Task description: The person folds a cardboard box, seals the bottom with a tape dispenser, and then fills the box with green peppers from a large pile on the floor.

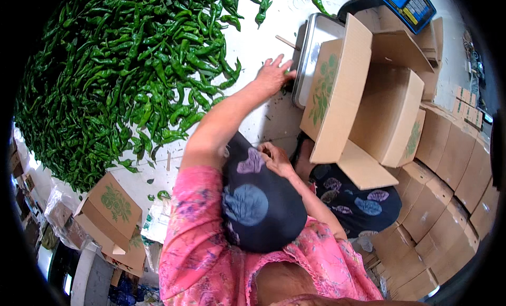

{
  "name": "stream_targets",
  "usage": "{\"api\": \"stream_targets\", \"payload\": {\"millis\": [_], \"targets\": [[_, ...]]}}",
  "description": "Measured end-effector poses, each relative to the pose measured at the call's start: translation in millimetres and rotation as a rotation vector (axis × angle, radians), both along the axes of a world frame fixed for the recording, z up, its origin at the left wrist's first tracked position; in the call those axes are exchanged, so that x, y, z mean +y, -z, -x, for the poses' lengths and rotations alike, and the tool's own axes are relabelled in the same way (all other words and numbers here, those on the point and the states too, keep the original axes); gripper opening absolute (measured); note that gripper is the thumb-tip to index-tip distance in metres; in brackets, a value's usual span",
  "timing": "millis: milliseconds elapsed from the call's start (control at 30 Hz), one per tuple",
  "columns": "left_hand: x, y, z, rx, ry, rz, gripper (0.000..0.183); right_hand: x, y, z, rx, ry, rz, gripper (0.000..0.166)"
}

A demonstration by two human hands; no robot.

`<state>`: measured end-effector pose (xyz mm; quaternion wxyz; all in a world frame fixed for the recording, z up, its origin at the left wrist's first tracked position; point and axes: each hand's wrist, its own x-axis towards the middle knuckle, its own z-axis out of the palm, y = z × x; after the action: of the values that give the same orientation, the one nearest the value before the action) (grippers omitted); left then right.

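My left hand (275, 74) reaches over the pale floor with its fingers apart, beside the rim of a metal platform scale (312, 49). A small bit of green shows by its fingers; I cannot tell whether it touches it. On the scale stands an open cardboard box (344, 88) with raised flaps and a green printed plant design. My right hand (275, 159) is near my knee, fingers curled, and its grip is partly hidden. To the left spreads a large heap of green peppers (138, 68).
The scale's blue display unit (407, 5) is at the top right. Stacked cardboard boxes (431, 203) line the right side. Another open box (110, 215) stands lower left. Loose peppers (263, 9) and a thin wooden stick (287, 42) lie on the floor.
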<state>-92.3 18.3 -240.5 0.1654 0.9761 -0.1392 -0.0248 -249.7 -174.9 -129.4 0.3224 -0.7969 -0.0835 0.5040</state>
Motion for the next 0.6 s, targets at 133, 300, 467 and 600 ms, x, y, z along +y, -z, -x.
{"api": "stream_targets", "payload": {"millis": [133,300,467,600], "targets": [[6.8,14.1,-7.1,-0.081,0.071,0.088,0.016,-7.7,13.5,-6.4,-0.032,0.105,-0.074,0.023],[93.8,-13.1,74.8,0.178,-0.12,-0.102,0.021,-5.0,28.8,-16.0,-0.084,0.232,-0.191,0.019],[265.4,-96.1,82.0,-0.178,-0.662,-0.018,0.061,21.0,27.3,-35.6,0.043,0.191,-0.131,0.022],[401.0,-86.2,100.6,0.082,-1.069,-0.408,0.082,59.2,45.2,-51.6,-0.024,0.204,-0.202,0.026]]}}
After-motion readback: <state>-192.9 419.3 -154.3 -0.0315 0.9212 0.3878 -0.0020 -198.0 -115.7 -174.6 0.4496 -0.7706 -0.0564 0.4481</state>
